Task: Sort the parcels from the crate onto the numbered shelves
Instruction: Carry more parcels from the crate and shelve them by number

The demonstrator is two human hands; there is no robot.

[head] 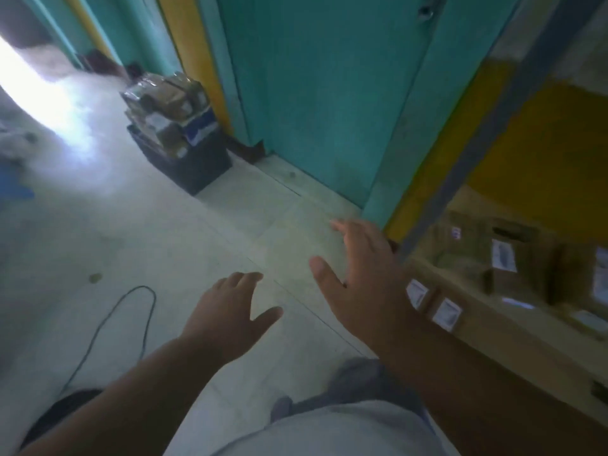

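Observation:
A black crate [197, 166] stands on the floor at the upper left, against the teal wall, heaped with brown cardboard parcels [164, 103]. My left hand [227, 314] hovers over the floor in the middle, fingers spread and holding nothing. My right hand [365, 278] is stretched out a little farther forward, fingers straight and empty, just left of the shelf. The wooden shelf [487, 343] on the right carries several brown parcels [513, 268] with white labels, and white number tags [445, 312] sit on its front edge. The picture is blurred.
A teal door [322, 93] with yellow trim fills the wall ahead. A thin black cable [131, 311] loops over the pale tiled floor at lower left. Bright light falls in from the upper left. A grey metal upright [477, 153] frames the shelf.

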